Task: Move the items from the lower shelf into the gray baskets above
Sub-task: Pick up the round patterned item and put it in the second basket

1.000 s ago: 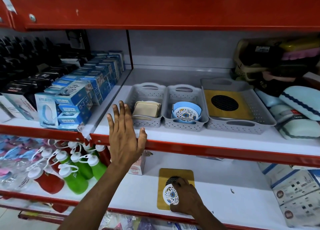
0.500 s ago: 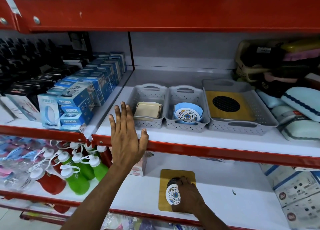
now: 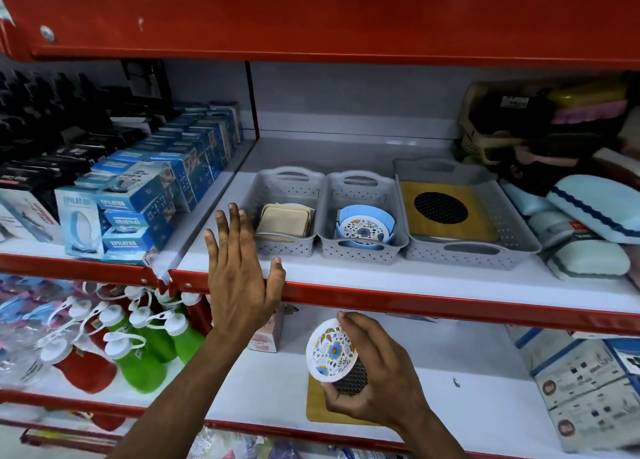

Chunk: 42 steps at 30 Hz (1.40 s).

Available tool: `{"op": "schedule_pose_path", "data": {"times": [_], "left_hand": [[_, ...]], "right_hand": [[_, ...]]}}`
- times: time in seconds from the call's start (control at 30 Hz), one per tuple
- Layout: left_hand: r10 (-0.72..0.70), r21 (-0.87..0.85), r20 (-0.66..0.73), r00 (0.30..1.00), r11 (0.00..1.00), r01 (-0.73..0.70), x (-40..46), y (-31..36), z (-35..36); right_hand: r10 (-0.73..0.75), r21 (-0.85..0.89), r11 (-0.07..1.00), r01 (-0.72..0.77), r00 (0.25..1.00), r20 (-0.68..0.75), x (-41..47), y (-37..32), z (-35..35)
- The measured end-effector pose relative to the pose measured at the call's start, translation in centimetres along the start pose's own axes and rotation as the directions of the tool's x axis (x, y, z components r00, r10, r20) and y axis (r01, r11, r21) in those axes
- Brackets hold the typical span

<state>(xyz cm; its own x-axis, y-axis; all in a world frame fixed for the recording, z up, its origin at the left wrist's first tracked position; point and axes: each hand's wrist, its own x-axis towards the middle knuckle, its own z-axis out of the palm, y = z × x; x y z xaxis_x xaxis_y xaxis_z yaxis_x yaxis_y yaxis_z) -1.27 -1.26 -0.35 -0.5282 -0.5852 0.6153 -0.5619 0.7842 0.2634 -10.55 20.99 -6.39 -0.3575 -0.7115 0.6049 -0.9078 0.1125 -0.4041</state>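
Note:
My right hand (image 3: 377, 375) grips a round white coaster with a blue flower print (image 3: 329, 353), held tilted just above a wooden trivet with a black mesh centre (image 3: 320, 406) on the lower shelf. My left hand (image 3: 239, 271) rests flat and open on the red front edge of the upper shelf. Three gray baskets stand above. The left basket (image 3: 277, 247) holds beige square coasters. The middle basket (image 3: 363, 252) holds blue and floral round coasters. The wide right basket (image 3: 485, 254) holds another wooden trivet (image 3: 446, 216).
Blue epilator boxes (image 3: 138, 202) fill the upper shelf at left. Pale blue cases (image 3: 588, 213) lie at right of the baskets. Green and red bottles (image 3: 138, 348) crowd the lower shelf's left; boxes (image 3: 585, 389) stand at its right. A small pink box (image 3: 266, 334) sits behind my left wrist.
My right hand has lifted the floral coaster off the trivet and raised it toward the upper shelf. My left hand has stayed on the shelf edge.

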Motion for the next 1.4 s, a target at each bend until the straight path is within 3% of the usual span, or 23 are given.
{"op": "schedule_pose_path", "data": {"times": [0.13,0.33,0.47,0.73,0.93,1.07,1.17,1.27,1.4], "left_hand": [[0.005,-0.002,0.001,1.0,1.0,-0.005,-0.1,-0.1,-0.1],[0.016,-0.003,0.004,1.0,1.0,-0.016,-0.1,-0.2,-0.1],[0.01,-0.007,0.004,1.0,1.0,-0.01,0.0,-0.1,-0.1],[0.012,-0.006,0.01,1.0,1.0,-0.012,0.0,-0.2,-0.1],[0.013,-0.014,0.01,1.0,1.0,-0.013,0.0,0.0,-0.2],[0.007,-0.025,0.017,1.0,1.0,-0.007,0.0,-0.1,-0.3],[0.013,-0.033,0.014,1.0,0.999,-0.013,0.1,0.0,-0.2],[0.015,-0.048,0.011,1.0,0.999,-0.014,0.1,-0.1,-0.2],[0.017,-0.05,0.003,1.0,0.999,-0.016,0.1,-0.1,-0.2]], "right_hand": [[-0.077,-0.022,0.997,0.074,0.984,-0.162,3.4,-2.8,-3.0],[0.127,0.029,0.992,-0.123,0.961,-0.247,8.9,-3.9,-5.8],[0.181,-0.001,0.982,-0.19,0.94,-0.288,11.1,-3.3,-6.4],[0.277,-0.016,0.956,-0.293,0.921,-0.275,11.8,-2.3,-5.9],[0.349,-0.131,0.912,-0.389,0.903,-0.25,13.6,-0.3,-7.3],[0.403,-0.194,0.883,-0.428,0.902,-0.158,16.7,1.0,-9.0],[0.508,-0.332,0.826,-0.455,0.857,0.091,19.5,1.4,-10.0],[0.534,-0.408,0.819,-0.402,0.794,0.29,21.0,1.2,-10.4],[0.508,-0.471,0.825,-0.313,0.777,0.373,21.4,0.9,-10.0]]}}
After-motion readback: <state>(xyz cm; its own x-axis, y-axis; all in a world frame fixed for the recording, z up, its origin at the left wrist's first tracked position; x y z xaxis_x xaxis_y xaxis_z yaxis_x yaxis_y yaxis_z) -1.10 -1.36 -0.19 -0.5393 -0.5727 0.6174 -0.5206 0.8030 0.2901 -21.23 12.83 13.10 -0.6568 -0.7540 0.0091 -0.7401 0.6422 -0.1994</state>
